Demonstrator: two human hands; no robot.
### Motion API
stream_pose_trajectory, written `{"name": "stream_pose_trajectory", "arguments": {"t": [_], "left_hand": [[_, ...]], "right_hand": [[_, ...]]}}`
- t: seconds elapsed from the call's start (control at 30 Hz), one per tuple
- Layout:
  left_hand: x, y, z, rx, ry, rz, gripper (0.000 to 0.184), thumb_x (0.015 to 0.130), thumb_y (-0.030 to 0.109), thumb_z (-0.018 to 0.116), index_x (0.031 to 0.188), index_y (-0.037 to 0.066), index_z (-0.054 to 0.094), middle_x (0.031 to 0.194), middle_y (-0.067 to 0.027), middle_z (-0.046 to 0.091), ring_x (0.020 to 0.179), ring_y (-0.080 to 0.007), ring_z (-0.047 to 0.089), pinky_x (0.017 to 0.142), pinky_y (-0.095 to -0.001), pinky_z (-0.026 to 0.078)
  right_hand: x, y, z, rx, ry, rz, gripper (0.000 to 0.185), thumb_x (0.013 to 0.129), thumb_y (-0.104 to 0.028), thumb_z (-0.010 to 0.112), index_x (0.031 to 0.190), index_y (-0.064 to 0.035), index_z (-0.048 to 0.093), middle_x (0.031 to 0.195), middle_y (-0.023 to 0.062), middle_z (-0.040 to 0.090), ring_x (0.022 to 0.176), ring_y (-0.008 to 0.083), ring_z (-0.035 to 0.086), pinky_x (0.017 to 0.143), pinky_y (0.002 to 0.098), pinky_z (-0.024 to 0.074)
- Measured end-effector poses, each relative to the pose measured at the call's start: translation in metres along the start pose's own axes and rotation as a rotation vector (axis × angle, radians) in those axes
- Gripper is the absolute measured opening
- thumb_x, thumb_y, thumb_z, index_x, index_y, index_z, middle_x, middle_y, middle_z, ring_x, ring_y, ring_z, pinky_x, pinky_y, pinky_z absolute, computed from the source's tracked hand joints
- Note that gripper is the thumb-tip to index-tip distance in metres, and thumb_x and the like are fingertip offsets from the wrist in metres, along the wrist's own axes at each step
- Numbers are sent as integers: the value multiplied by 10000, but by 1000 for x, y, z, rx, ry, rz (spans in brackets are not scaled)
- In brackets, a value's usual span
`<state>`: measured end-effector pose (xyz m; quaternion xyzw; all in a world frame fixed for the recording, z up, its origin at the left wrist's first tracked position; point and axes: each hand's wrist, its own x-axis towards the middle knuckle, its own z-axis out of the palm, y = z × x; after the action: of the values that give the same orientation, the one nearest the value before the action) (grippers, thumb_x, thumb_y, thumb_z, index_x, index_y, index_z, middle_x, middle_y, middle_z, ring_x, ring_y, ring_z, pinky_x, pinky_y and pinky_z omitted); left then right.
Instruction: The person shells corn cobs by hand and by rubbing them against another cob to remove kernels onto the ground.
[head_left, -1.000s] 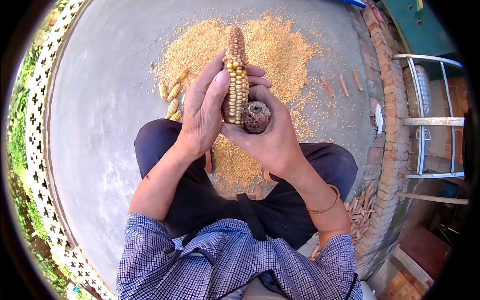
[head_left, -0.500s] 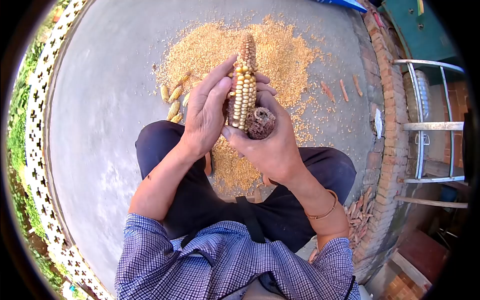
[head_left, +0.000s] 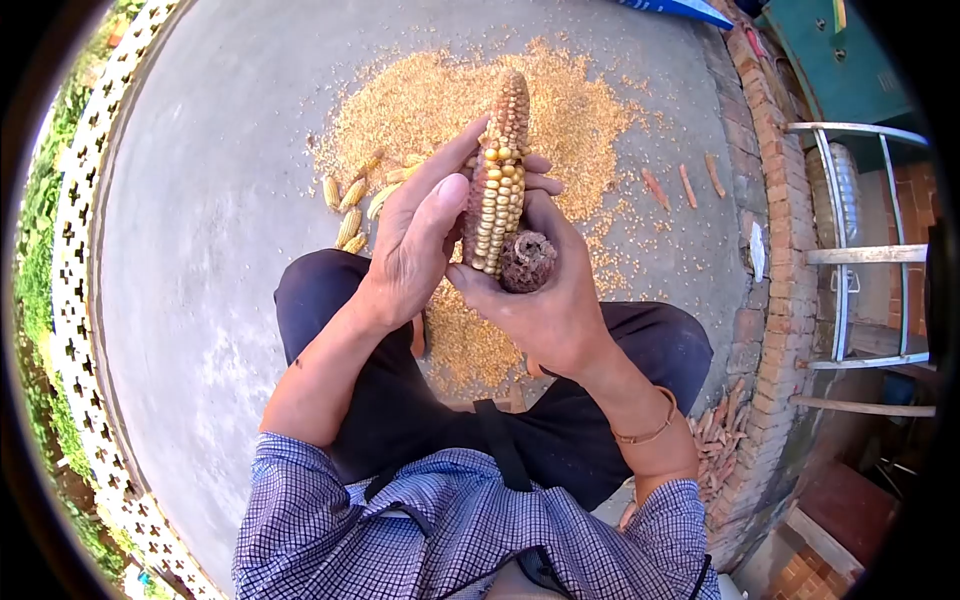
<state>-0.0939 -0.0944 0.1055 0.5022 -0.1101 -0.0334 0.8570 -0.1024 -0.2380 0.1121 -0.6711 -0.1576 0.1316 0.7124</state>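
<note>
Corn ear [head_left: 500,205] was held within curled left fingers [head_left: 443,212], bare cob [head_left: 528,262] was clamped in right fingers [head_left: 553,224], kernels [head_left: 575,120] lay beyond both.

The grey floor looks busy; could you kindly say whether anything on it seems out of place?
Three reddish cobs look stray, lying right of the kernel heap, apart from the cob pile beside the bricks; loose kernels also scatter beyond the heap's edges.

The grey floor [head_left: 210,220] bore a wide spread of loose kernels [head_left: 420,115], with yellow ears [head_left: 351,195] at its left edge, three bare cobs [head_left: 688,186] farther right and a cob pile [head_left: 718,440] near right
</note>
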Motion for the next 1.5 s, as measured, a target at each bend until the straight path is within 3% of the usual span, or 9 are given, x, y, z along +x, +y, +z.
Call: {"name": "stream_pose_trajectory", "arguments": {"t": [0.4,0.5,0.6,0.9,1.1,1.2,1.3,1.4,1.5], "left_hand": [[0,0,0,263,86,-6,509,1022,329,381,1301,-95,423,1067,-231,635,959,-285,669,866,-373,549],[-1,-5,2,177,114,31,387,1044,263,339,1153,-57,528,1024,-137,660,897,-153,648,809,-282,535],[-1,-6,-1,257,88,17,502,1023,324,384,1311,-87,410,1058,-237,631,955,-281,668,859,-365,549],[1,-12,9,80,228,15,344,1035,155,296,1231,-67,471,1053,-165,662,949,-178,650,859,-303,540],[3,3,7,144,130,-17,336,1040,230,401,1173,-52,526,1019,-144,667,899,-145,652,806,-271,548],[5,-1,7,243,155,-28,452,1036,286,357,1275,-86,453,1047,-228,646,946,-272,671,876,-370,552],[4,1,5,288,152,-58,447,1032,268,335,1278,-84,457,1034,-223,652,939,-271,672,868,-367,552],[1,-7,6,166,196,28,340,1040,225,375,1138,-51,547,1012,-138,667,896,-140,650,795,-267,546],[2,-3,8,140,235,-49,417,995,179,303,1267,-98,456,1026,-219,648,943,-279,672,894,-362,544]], "right_hand": [[-4,1,12,-252,74,-59,522,697,1,754,1142,-9,482,965,129,621,889,204,648,767,327,507],[-4,2,13,-237,68,-14,534,699,-11,760,1145,-9,466,944,139,629,874,224,661,752,344,512],[-4,2,14,-264,81,-27,532,702,-7,759,1143,-9,460,936,139,633,869,223,665,747,351,515],[-3,-1,11,-254,97,-70,538,702,10,755,1160,-8,472,956,139,626,891,191,651,760,329,514],[-1,3,7,-335,79,-74,552,706,8,748,1184,0,473,959,141,634,887,201,661,758,328,517],[-1,5,8,-332,67,-61,558,712,8,742,1195,4,464,946,144,645,875,207,669,750,330,519],[-1,4,8,-329,61,-52,561,717,9,735,1203,10,455,932,145,654,863,209,674,742,330,520],[0,4,10,-334,59,-61,562,719,8,733,1205,11,452,930,144,657,859,211,678,739,331,522],[0,1,8,-338,58,-48,554,719,7,736,1201,-1,462,936,139,652,865,209,678,745,330,522]]}}
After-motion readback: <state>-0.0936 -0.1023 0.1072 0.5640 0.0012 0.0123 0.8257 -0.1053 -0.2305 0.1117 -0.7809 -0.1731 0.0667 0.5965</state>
